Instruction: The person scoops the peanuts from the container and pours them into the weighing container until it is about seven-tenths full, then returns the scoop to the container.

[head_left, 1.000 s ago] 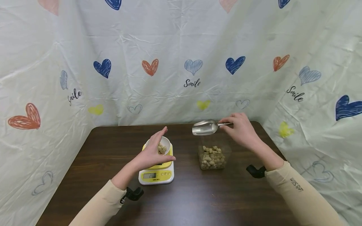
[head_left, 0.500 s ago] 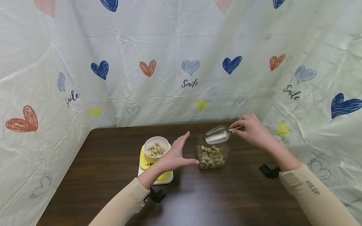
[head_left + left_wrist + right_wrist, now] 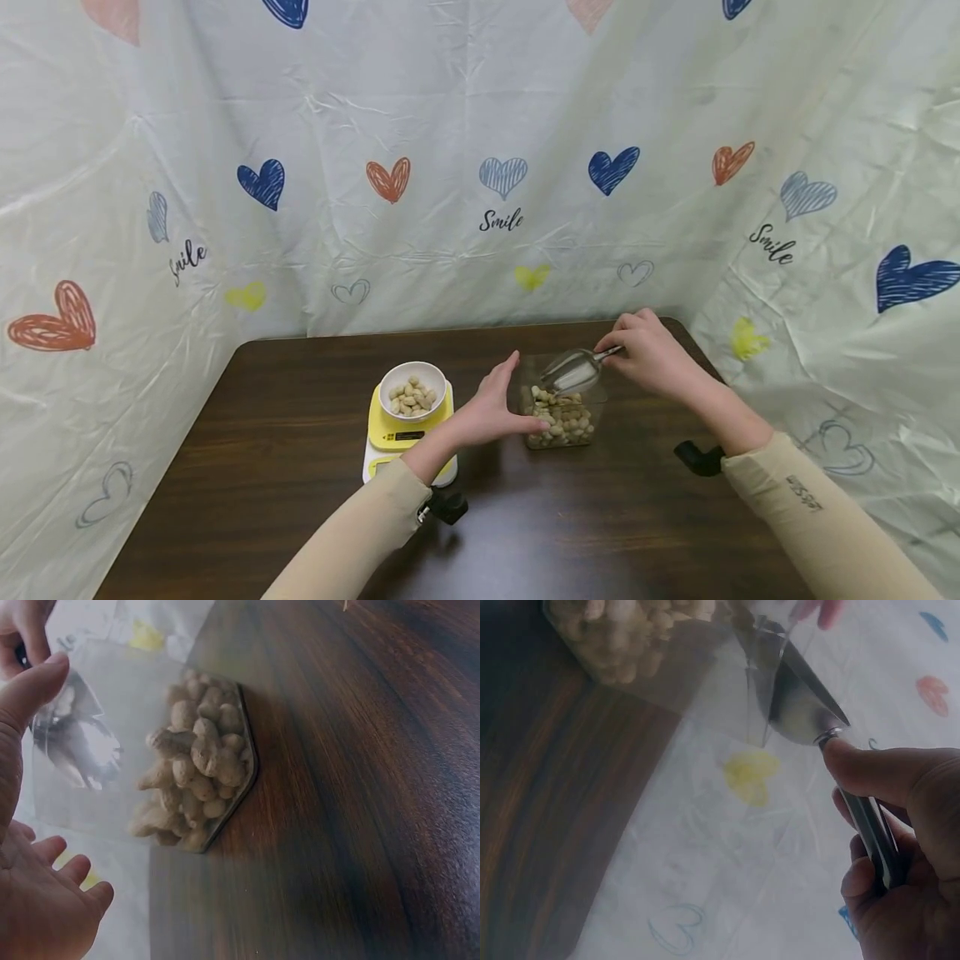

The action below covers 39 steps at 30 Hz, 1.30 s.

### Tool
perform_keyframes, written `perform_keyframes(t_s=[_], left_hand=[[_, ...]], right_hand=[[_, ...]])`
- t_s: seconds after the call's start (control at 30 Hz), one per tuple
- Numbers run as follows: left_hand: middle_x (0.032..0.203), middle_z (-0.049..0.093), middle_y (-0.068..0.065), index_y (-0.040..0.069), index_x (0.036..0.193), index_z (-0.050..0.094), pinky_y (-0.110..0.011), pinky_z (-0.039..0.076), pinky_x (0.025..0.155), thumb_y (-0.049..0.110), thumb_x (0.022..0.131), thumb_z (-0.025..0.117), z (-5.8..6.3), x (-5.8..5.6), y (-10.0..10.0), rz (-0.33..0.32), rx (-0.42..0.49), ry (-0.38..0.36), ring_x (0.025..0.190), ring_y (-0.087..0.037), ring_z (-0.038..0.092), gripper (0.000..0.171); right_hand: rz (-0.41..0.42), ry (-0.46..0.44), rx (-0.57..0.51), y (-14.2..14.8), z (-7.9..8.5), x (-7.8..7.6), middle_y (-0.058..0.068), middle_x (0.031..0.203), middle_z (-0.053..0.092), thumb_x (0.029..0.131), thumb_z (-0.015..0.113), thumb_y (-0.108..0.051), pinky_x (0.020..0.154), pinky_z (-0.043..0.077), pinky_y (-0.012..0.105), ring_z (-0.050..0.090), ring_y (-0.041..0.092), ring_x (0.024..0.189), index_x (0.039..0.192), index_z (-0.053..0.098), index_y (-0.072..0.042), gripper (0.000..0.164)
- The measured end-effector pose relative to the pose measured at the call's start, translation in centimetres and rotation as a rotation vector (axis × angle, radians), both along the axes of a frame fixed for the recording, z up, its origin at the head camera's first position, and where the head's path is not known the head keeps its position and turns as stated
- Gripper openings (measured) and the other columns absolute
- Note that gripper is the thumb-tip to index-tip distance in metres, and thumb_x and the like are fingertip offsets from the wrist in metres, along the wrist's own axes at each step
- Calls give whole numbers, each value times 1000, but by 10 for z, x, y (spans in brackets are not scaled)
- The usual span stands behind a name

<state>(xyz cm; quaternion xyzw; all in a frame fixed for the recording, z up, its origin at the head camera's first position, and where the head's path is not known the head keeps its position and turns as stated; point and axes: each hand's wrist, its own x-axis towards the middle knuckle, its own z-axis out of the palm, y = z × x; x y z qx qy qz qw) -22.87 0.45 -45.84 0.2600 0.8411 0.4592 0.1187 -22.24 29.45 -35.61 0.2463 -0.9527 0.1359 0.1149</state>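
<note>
My right hand grips the handle of a metal scoop, thumb along it in the right wrist view. The scoop's bowl dips inside the top of a clear plastic box, its tip close to the unshelled peanuts in the lower part. At the box's left side, my left hand spreads thumb and fingers apart; in the head view the thumb overlaps the box's near left corner. In the left wrist view its fingers are straight to loosely bent beside the clear wall.
Left of the box stands a yellow and white kitchen scale bearing a white bowl of peanuts. My left forearm covers part of the scale's display. The dark wooden table ends at a white heart-patterned curtain behind and at the sides.
My left hand has moved right, from beside the bowl on the scale to the box. My right hand has brought the scoop from above the box down into it, tip lowered.
</note>
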Motion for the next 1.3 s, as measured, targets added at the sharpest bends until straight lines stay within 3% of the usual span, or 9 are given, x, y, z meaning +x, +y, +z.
perform_keyframes(t_s=[0.43,0.87,1.07,1.3], left_hand=[[170,12,2,34,165,1,-54,24,118,52,80,85,-3,-9,6,-16,4,-37,155,-25,10,121],[162,31,-3,27,164,16,-52,32,114,48,81,85,-3,-12,10,-10,-3,12,150,-28,23,110],[160,33,0,27,164,18,-49,35,113,51,81,85,-4,-14,12,-2,-28,35,147,-25,30,109],[156,38,-4,23,162,22,-50,36,111,48,80,86,-3,-15,14,16,-37,58,145,-27,32,107]], right_hand=[[73,110,53,-10,-10,-9,3,89,58,81,85,1,74,38,39,43,25,86,97,81,-9,20],[189,255,134,-20,-33,-20,6,86,56,77,84,8,74,44,41,45,28,83,92,79,-5,21],[227,195,177,-28,-35,-23,4,88,58,78,86,4,76,42,41,45,27,84,94,79,-8,20],[223,-33,188,-18,-24,-31,1,92,60,86,80,-1,77,38,39,43,22,85,99,80,-11,16]])
